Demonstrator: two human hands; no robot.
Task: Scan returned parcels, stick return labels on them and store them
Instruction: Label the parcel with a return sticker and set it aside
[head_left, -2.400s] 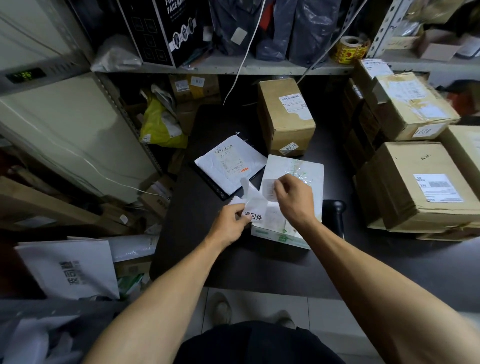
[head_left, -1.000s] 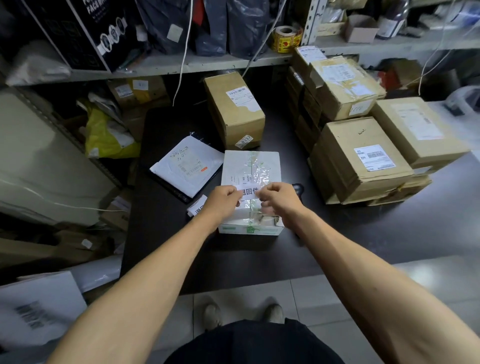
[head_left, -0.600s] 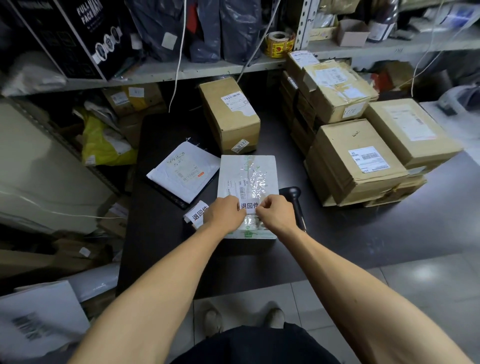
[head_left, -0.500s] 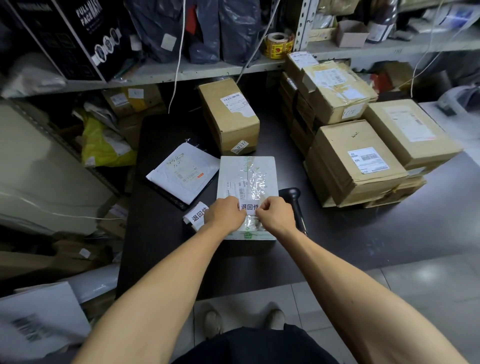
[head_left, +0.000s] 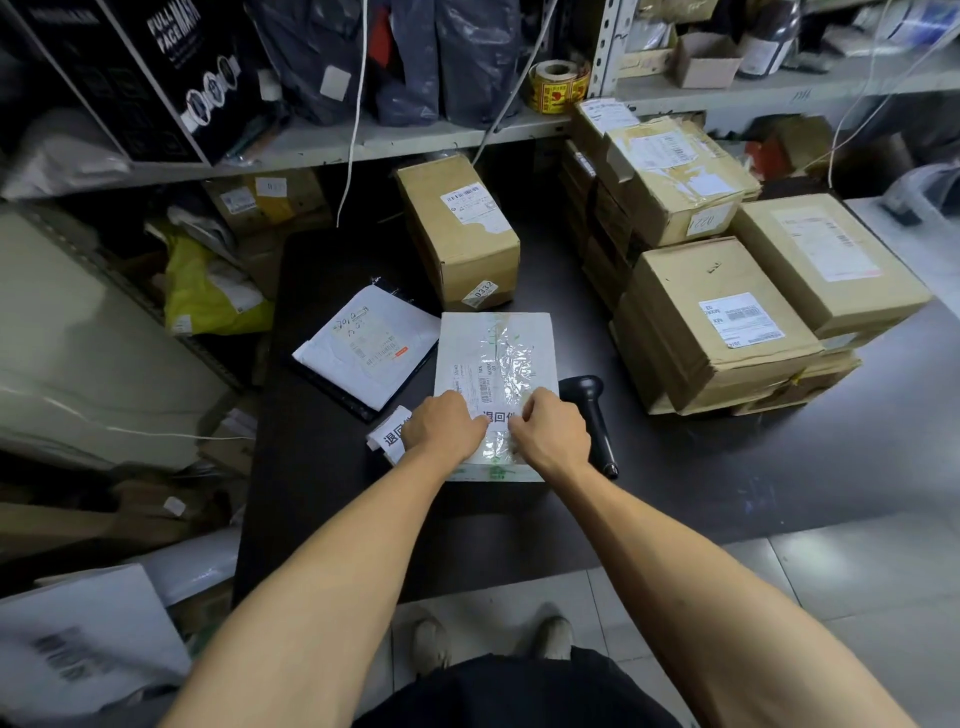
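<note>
Pressing the return label (head_left: 497, 417) onto the white parcel (head_left: 496, 358) lying on the tabletop (head_left: 675, 467), my left hand (head_left: 444, 428) and right hand (head_left: 550, 431) seemingly have their fingers curled, pinching its ends.

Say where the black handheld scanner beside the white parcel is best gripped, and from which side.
Grip the scanner by its slim handle, from its right: the handle points toward the person, and the white parcel and right hand crowd its left. The right hand looks closest.
</note>
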